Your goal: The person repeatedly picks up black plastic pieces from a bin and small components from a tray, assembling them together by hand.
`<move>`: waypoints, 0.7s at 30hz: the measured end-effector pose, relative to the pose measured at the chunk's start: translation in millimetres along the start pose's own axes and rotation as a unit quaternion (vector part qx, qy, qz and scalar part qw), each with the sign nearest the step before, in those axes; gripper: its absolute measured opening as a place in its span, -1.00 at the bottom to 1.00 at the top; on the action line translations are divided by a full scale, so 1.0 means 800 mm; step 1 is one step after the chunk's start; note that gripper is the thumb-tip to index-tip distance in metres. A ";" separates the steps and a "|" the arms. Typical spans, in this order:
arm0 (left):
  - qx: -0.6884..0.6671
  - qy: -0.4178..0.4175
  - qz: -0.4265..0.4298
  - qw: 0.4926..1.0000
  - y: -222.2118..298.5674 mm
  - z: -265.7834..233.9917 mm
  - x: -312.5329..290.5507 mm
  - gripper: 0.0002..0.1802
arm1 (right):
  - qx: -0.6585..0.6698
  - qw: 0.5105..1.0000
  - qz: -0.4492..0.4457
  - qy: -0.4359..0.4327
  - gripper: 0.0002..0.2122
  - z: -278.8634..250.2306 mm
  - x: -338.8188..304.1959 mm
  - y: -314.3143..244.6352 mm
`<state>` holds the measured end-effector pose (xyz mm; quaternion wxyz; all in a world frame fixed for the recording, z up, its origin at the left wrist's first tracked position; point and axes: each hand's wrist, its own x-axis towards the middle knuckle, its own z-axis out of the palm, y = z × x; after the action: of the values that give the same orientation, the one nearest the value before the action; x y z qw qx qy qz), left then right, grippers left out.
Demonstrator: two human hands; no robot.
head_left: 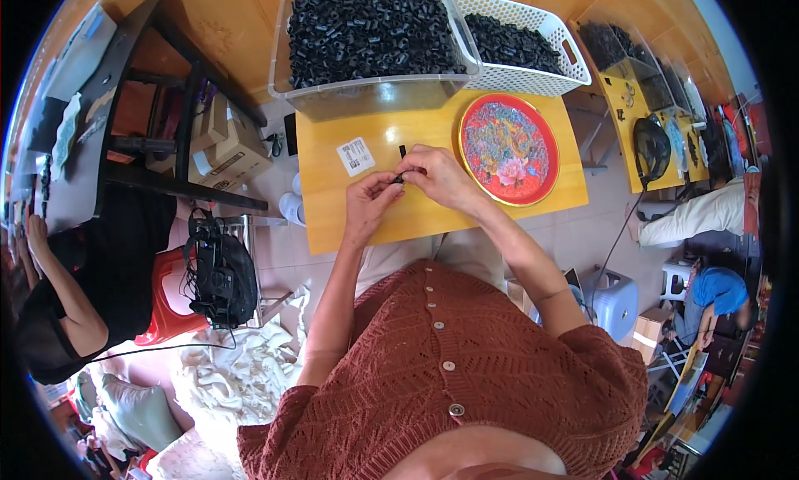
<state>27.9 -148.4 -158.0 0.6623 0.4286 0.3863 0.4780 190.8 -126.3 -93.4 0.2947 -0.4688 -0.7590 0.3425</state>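
Over the near part of the yellow table [333, 222], my two hands meet around a small black part [398, 180]. My left hand [369, 204] pinches it between thumb and fingertips. From the other side, the fingers of my right hand [441, 176] close on the same piece. A short black strip [403, 150] sticks up just beyond my right fingers; I cannot tell whether it is joined to the part. Left of it, a white label card [355, 156] lies flat. A round red tray [547, 176] with small bits over a flower pattern stands right of my right hand.
A large clear bin [374, 87] heaped with black pieces stands at the table's far edge, beside a white perforated basket [570, 74] of similar pieces. Cardboard boxes [237, 160] and a black desk are at left, where a person in black sits. Other people work at right.
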 end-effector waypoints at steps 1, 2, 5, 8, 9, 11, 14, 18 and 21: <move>0.001 -0.003 0.001 1.000 0.000 0.000 0.001 -0.84 | -0.014 1.000 -0.014 0.001 -0.93 0.001 0.000 0.002; 0.002 -0.007 0.002 1.000 -0.001 0.000 0.001 -0.84 | -0.028 0.999 -0.028 0.003 -0.94 0.001 0.000 0.003; 0.004 -0.007 -0.004 1.000 -0.001 0.000 0.001 -0.84 | -0.047 0.998 -0.035 0.011 -0.93 0.005 -0.001 0.000; 0.017 -0.003 -0.019 1.000 -0.004 -0.002 0.001 -0.85 | -0.072 0.997 -0.033 0.008 -0.95 0.010 -0.003 0.000; 0.018 -0.004 -0.020 1.000 -0.004 -0.002 0.001 -0.85 | -0.071 0.997 -0.032 0.008 -0.95 0.011 -0.003 0.000; 0.029 0.001 -0.033 0.999 -0.001 0.000 0.000 -0.86 | -0.075 0.997 -0.033 0.006 -0.95 0.010 -0.003 0.001; 0.053 -0.017 -0.021 0.998 0.001 -0.001 0.001 -0.87 | -0.074 0.997 -0.025 -0.017 -0.94 0.005 -0.002 0.005; 0.059 -0.032 -0.034 0.997 0.010 -0.002 0.002 -0.87 | -0.049 0.998 0.010 -0.037 -0.94 -0.003 0.001 -0.002; 0.059 -0.036 -0.036 0.997 0.006 -0.004 0.002 -0.87 | -0.022 0.996 0.071 -0.046 -0.93 -0.004 0.003 -0.007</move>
<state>23.9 -145.3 -154.7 0.6659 0.4703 0.4046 0.4143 189.5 -124.8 -86.3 0.2234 -0.5119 -0.7439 0.3669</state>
